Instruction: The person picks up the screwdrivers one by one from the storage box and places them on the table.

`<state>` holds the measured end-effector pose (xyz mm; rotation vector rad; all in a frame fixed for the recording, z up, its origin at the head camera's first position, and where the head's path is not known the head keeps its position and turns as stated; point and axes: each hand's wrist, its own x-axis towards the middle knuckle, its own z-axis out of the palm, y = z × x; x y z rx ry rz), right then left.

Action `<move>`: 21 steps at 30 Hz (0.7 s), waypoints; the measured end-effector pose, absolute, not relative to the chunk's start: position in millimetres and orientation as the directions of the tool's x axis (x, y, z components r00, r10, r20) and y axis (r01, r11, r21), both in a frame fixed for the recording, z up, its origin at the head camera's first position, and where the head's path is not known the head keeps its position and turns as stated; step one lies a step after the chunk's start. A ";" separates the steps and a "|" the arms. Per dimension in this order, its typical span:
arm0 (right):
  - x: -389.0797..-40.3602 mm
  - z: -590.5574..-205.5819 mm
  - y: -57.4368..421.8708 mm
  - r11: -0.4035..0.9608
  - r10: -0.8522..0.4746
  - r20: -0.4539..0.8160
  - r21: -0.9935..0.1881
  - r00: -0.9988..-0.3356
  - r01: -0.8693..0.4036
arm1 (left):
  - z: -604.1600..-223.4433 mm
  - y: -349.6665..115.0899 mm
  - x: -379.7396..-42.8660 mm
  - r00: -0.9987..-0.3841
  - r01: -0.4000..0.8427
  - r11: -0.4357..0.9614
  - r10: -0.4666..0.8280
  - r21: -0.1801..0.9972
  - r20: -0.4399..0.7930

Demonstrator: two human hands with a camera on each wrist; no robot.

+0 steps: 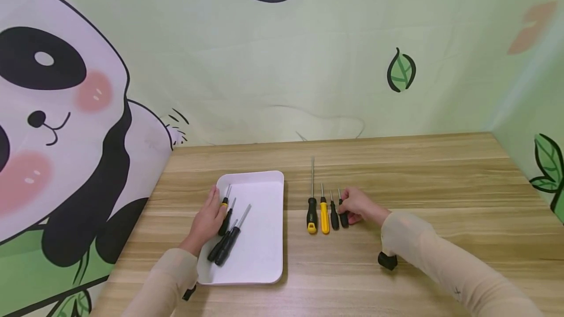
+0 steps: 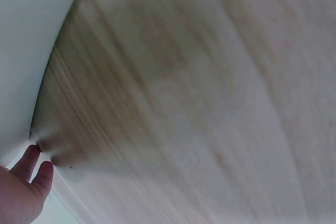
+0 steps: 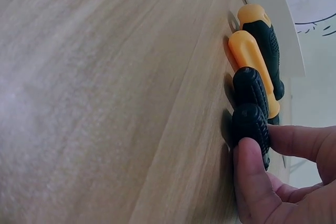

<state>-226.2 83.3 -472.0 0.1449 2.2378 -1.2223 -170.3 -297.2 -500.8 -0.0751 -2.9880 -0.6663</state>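
Observation:
My right hand point(image 1: 359, 205) pinches the handle of a small black screwdriver point(image 3: 250, 124) between thumb and fingers, at the right end of a row on the table. Beside it lie another small black screwdriver point(image 1: 334, 216), a yellow-handled screwdriver point(image 1: 324, 216) and a long screwdriver with a black and yellow handle point(image 1: 312, 214). All of their shafts point away from me. My left hand point(image 1: 208, 220) holds the left rim of a white tray point(image 1: 264, 253), thumb at the inner side and fingers outside. Several screwdrivers point(image 1: 229, 244) with dark handles lie slanted in the tray's left part.
The wood-grain table point(image 1: 423, 170) ends at a wall cloth point(image 1: 335, 62) printed with leaves and a panda. Bare tray floor shows to the right of the screwdrivers inside it. A strip of table separates the tray from the row.

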 end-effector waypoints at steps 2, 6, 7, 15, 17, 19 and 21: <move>-226.1 -472.4 83.2 0.578 -0.176 -0.532 -0.737 -0.828 0.351 | -500.7 -297.2 -170.3 -0.996 0.067 0.905 0.032 0.420 0.088; -225.8 -473.8 83.1 0.582 -0.174 -0.524 -0.737 -0.833 0.342 | -500.3 -297.4 -169.9 -0.996 0.061 0.904 0.029 0.423 0.082; -225.9 -474.3 83.1 0.583 -0.174 -0.522 -0.738 -0.835 0.340 | -500.2 -297.3 -170.1 -0.996 0.061 0.905 0.029 0.421 0.082; -225.2 -475.2 83.2 0.591 -0.175 -0.503 -0.741 -0.846 0.318 | -499.1 -296.3 -170.1 -0.997 0.057 0.904 0.027 0.424 0.077; -225.0 -475.4 83.3 0.592 -0.175 -0.501 -0.742 -0.848 0.316 | -498.4 -296.0 -170.1 -0.997 0.052 0.903 0.025 0.427 0.070; -224.5 -475.2 83.3 0.590 -0.179 -0.499 -0.744 -0.848 0.314 | -498.1 -295.7 -170.3 -0.998 0.050 0.903 0.024 0.428 0.065; -224.0 -474.5 83.4 0.587 -0.181 -0.500 -0.746 -0.847 0.315 | -497.8 -295.5 -170.5 -0.998 0.049 0.903 0.023 0.427 0.065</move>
